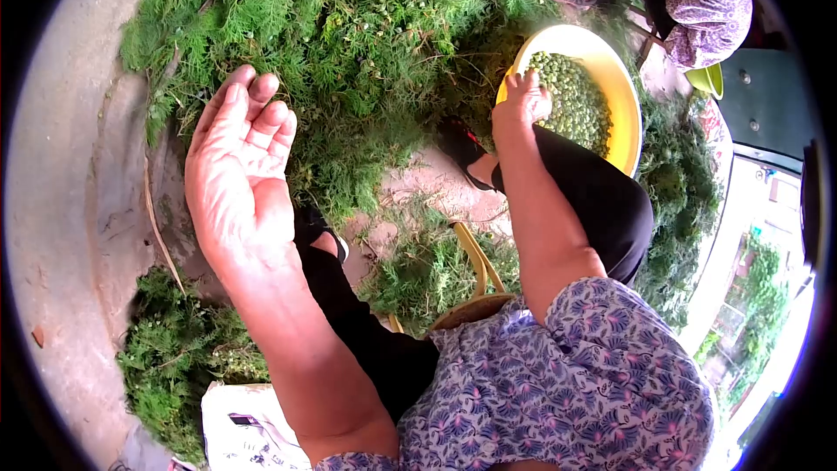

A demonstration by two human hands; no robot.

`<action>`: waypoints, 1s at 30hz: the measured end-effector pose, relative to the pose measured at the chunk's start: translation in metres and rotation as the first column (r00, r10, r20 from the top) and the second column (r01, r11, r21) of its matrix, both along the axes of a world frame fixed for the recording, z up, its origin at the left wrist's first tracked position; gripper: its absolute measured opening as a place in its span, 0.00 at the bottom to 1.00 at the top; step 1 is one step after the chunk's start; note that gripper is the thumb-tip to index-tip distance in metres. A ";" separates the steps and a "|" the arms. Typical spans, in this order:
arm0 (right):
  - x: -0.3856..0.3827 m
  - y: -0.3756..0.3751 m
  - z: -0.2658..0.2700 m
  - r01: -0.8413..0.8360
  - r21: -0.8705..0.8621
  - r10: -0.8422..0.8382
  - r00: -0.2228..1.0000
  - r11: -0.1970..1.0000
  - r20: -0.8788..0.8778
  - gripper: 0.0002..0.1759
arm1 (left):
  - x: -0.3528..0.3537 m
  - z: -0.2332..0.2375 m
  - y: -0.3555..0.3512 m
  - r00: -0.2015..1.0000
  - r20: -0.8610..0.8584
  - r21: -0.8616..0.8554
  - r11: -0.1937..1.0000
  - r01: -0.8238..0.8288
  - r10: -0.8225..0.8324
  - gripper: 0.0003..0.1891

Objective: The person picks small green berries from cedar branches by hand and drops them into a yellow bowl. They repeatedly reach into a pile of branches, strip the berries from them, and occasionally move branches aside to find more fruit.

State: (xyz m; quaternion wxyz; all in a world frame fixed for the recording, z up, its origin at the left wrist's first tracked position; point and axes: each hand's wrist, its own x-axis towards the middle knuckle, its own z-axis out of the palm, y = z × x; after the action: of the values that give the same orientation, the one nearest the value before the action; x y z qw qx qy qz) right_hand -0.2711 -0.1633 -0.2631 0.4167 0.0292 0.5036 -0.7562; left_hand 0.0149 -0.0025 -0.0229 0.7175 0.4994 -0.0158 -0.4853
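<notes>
My left hand (244, 161) is raised palm up over the left edge of the green branches (349, 35), its fingers slightly curled and apart, with nothing in it. At the rim of a yellow basin (623, 96) is my right hand (526, 100), over the near left side. Small green berries (571, 96) fill much of the basin. The fingers of my right hand point into it, and whether anything is between them is too small to tell. The basin stands just beyond my knee in black trousers (602, 201).
Another person (711, 4) in patterned clothing sits at the upper right, near a small yellow-green container (706, 80). Below me are a seat with yellow legs (475, 257) and more cut branches (174, 358). A white bag (248, 427) lies at the lower left.
</notes>
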 end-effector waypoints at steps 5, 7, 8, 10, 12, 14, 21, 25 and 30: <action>0.059 0.034 0.000 -0.476 0.192 0.513 0.805 0.858 -0.297 0.09 | 0.003 -0.003 0.009 0.999 -0.029 -0.041 0.999 0.036 -0.037 0.11; 0.070 0.031 -0.028 -0.609 0.264 0.664 0.679 0.748 -0.313 0.08 | 0.004 -0.003 0.013 0.998 -0.061 -0.058 0.998 0.031 -0.034 0.11; 0.073 0.029 -0.038 -0.621 0.335 0.706 0.618 0.708 -0.346 0.08 | 0.003 -0.003 0.014 0.995 -0.097 -0.078 0.997 0.027 -0.035 0.11; 0.078 0.023 -0.049 -0.616 0.458 0.767 0.514 0.641 -0.383 0.07 | 0.003 -0.001 0.015 0.996 -0.093 -0.041 0.999 0.014 -0.018 0.12; 0.081 0.019 -0.065 -0.615 0.490 0.783 0.426 0.618 -0.453 0.06 | 0.001 0.001 0.014 0.998 -0.070 -0.003 1.000 0.000 -0.001 0.13; 0.082 0.017 -0.084 -0.608 0.524 0.791 0.332 0.596 -0.514 0.06 | -0.001 0.002 0.014 0.996 -0.090 0.007 1.000 0.019 -0.019 0.13; 0.101 0.029 -0.087 -0.298 0.842 0.812 -0.254 0.450 -0.525 0.23 | -0.012 0.002 0.006 0.998 -0.062 0.067 0.997 0.027 -0.023 0.14; 0.108 0.032 -0.077 -0.211 0.866 0.819 -0.284 0.454 -0.499 0.23 | -0.016 0.002 0.002 0.998 -0.065 0.089 0.996 0.028 -0.023 0.14; 0.097 0.024 -0.099 -0.327 0.804 0.763 -0.277 0.497 -0.584 0.17 | -0.016 -0.001 0.000 0.996 -0.068 0.062 0.997 0.053 -0.049 0.14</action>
State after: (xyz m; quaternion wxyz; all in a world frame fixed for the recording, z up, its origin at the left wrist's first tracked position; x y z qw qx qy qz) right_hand -0.1742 -0.1398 -0.3619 0.2679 -0.6381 0.7007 -0.1733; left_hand -0.0012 -0.0027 -0.0242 0.6887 0.5052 0.0109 -0.5200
